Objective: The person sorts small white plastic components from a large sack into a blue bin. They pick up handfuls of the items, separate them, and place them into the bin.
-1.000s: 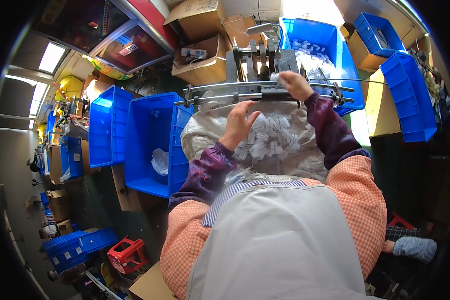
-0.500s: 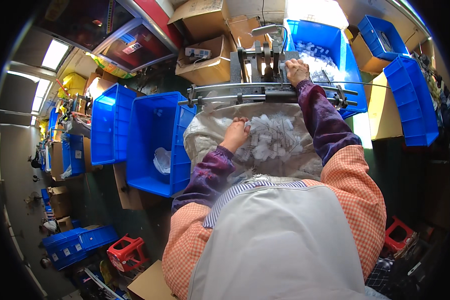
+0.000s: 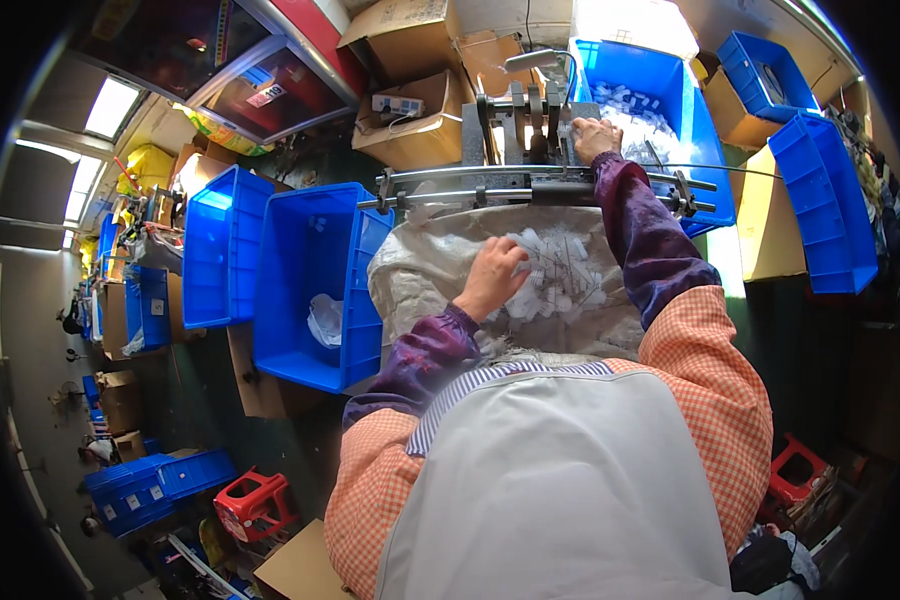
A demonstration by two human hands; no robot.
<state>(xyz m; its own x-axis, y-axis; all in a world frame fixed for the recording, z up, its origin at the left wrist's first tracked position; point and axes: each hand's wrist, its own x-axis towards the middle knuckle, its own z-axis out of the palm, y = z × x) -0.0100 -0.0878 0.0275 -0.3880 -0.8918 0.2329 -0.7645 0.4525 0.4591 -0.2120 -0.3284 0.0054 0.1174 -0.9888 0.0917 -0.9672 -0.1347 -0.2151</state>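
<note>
A pile of small translucent white plastic pieces [image 3: 560, 285] lies on a pale cloth sheet [image 3: 410, 260] before me, with thin wires or pins among them. My left hand [image 3: 492, 280] hovers at the pile's left edge, its fingers bent and a little apart, with nothing visible in them. Farther off, my right hand [image 3: 596, 140] is closed at the right side of a metal bench machine [image 3: 515, 130]. What those fingers grip is hidden beneath them. Two steel rails [image 3: 450, 175] run across the machine's near side.
Right of the machine stands a blue bin [image 3: 705, 130] full of white pieces. A deep blue crate [image 3: 305, 260], with a white plastic bag [image 3: 325, 322] inside, is at my left. Cardboard boxes [image 3: 410, 125] sit behind. Red stools [image 3: 255, 505] stand on the floor.
My left hand has drawn back toward me and slightly right, and its fingers have lifted from the pile. My right hand stays at the machine with only a slight shift.
</note>
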